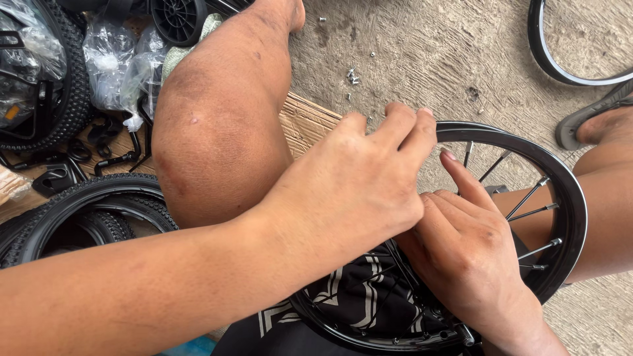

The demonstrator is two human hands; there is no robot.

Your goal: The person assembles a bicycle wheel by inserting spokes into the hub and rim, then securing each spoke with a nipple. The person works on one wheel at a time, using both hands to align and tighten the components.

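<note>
Head view. A small black bicycle wheel rim [572, 198], glossy and round, is seen resting across the person's lap, between the two bare knees, above dark patterned shorts [356, 300]. Thin metal spokes [537, 211] with silver nipples are seen running inward from the rim; the hub is hidden under the hands.

The left hand [356, 191] is laid across the wheel from the left, fingers curled and bunched together at the rim's upper edge; whether anything is pinched between them cannot be told. The right hand [465, 254] is set inside the rim among the spokes, forefinger stretched upward, the other fingers folded against the spokes; a grip on a single spoke cannot be confirmed. The two hands are touching, the left overlapping the right.

Surroundings: a rough, grey concrete floor [422, 46], scored and dusty, with small screws [353, 76] scattered on it. A sheet of corrugated cardboard [306, 122] is noted under the left knee [211, 132]. To the left, knobbly black tyres [72, 204] are stacked, with crumpled clear plastic bags [112, 66] and black metal brackets [59, 175] near them. A second black rim [547, 59] is partly seen at the upper right, beside a grey sandal [587, 118]. The left forearm blocks much of the wheel's near side.
</note>
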